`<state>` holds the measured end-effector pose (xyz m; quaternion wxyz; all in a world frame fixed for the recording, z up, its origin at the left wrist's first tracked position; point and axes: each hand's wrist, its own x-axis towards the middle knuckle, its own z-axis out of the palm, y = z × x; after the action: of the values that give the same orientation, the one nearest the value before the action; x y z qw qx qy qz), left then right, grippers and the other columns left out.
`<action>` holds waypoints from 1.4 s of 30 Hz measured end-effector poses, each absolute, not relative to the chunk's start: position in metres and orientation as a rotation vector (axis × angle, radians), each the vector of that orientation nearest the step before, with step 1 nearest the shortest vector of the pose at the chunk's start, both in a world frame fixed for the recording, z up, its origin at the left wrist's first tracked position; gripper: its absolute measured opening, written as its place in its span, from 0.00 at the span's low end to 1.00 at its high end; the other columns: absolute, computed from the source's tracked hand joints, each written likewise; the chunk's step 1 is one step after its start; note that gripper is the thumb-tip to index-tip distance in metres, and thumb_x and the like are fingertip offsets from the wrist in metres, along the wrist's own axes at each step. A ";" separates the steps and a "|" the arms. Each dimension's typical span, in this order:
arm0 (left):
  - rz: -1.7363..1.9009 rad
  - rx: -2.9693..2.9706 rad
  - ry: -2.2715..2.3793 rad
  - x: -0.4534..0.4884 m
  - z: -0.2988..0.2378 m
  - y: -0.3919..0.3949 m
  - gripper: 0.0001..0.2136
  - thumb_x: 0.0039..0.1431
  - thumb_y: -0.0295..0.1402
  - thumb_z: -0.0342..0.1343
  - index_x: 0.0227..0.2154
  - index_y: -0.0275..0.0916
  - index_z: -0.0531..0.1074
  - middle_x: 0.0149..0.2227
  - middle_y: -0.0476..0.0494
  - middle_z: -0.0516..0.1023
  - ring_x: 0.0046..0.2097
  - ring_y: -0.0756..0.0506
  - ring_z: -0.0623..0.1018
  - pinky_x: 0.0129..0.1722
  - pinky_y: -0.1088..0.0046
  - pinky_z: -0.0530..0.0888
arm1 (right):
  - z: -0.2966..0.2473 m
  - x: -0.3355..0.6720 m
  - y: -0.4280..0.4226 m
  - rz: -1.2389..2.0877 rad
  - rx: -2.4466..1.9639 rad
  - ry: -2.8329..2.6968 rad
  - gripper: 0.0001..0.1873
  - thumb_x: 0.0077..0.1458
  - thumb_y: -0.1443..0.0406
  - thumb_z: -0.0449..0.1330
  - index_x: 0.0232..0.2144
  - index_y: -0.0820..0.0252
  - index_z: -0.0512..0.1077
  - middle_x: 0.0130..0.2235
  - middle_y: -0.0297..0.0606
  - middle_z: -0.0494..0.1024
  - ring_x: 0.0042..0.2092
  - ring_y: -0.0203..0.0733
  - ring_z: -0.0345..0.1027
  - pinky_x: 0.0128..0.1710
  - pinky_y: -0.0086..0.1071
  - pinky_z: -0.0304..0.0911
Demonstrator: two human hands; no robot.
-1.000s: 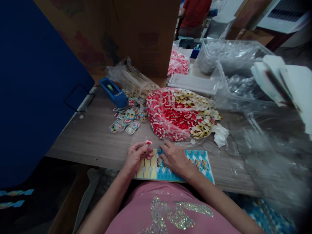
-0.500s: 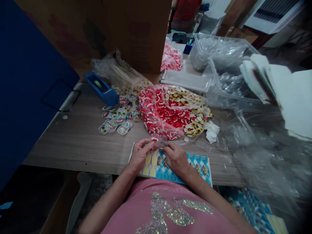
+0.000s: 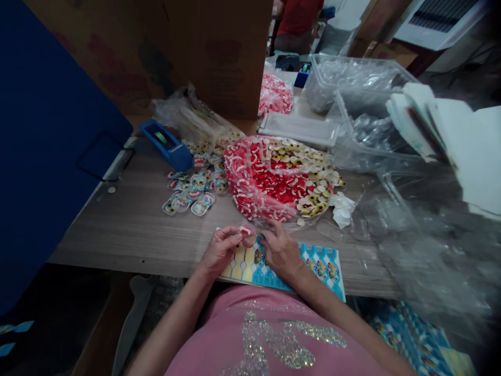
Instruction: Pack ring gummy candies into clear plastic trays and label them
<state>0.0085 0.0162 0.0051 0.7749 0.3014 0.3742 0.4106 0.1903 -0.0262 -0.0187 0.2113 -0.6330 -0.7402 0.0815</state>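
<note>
Between the fingertips of my left hand [image 3: 222, 249] is a small clear plastic container [image 3: 248, 239] with a red and white piece in it. My right hand [image 3: 282, 255] is just to the right of it, over the sticker sheet [image 3: 326, 269], fingers apart and partly bent; I see nothing held there. The sheet has blue printed labels and a yellow bared part. Just beyond my hands lies a clear bag [image 3: 260, 180] full of red and white pieces and yellowish eye-like pieces. Several filled, labelled containers [image 3: 202, 203] lie to the left.
A blue tape dispenser [image 3: 168, 146] stands at the back left, before a tall cardboard box [image 3: 211, 62]. Crumpled white paper [image 3: 343, 210] lies right of the bag. Clear bins [image 3: 364, 104] of plastic containers fill the right side. A person in red [image 3: 299, 23] is in the background.
My left hand has drawn a little left with the container, which now shows more clearly. My right hand's fingers have come away from it and spread.
</note>
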 end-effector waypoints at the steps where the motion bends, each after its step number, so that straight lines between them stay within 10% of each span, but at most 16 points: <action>1: 0.890 0.657 0.811 0.009 0.005 0.016 0.07 0.45 0.33 0.67 0.27 0.35 0.78 0.25 0.43 0.80 0.31 0.45 0.79 0.42 0.68 0.71 | -0.021 0.189 -0.025 0.185 -1.766 -2.055 0.09 0.59 0.69 0.53 0.37 0.61 0.73 0.54 0.54 0.68 0.43 0.48 0.71 0.39 0.39 0.69; 28: 0.725 0.821 0.686 0.004 -0.002 0.009 0.09 0.49 0.34 0.66 0.31 0.34 0.77 0.29 0.41 0.82 0.36 0.43 0.81 0.46 0.63 0.73 | -0.027 0.199 -0.052 0.481 -1.435 -1.849 0.07 0.54 0.71 0.58 0.33 0.56 0.75 0.52 0.44 0.69 0.53 0.51 0.63 0.51 0.50 0.62; 42: 0.742 0.821 0.917 0.022 -0.002 0.008 0.16 0.45 0.41 0.66 0.30 0.34 0.71 0.25 0.44 0.78 0.22 0.47 0.78 0.15 0.78 0.67 | 0.025 0.218 -0.061 0.184 -1.220 -0.926 0.07 0.58 0.65 0.56 0.40 0.54 0.71 0.49 0.41 0.73 0.44 0.45 0.70 0.43 0.43 0.68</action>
<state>0.0223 0.0082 -0.0019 0.7528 0.3761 0.4199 0.3398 0.2178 -0.0609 0.0247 0.7169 -0.5514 -0.4184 0.0833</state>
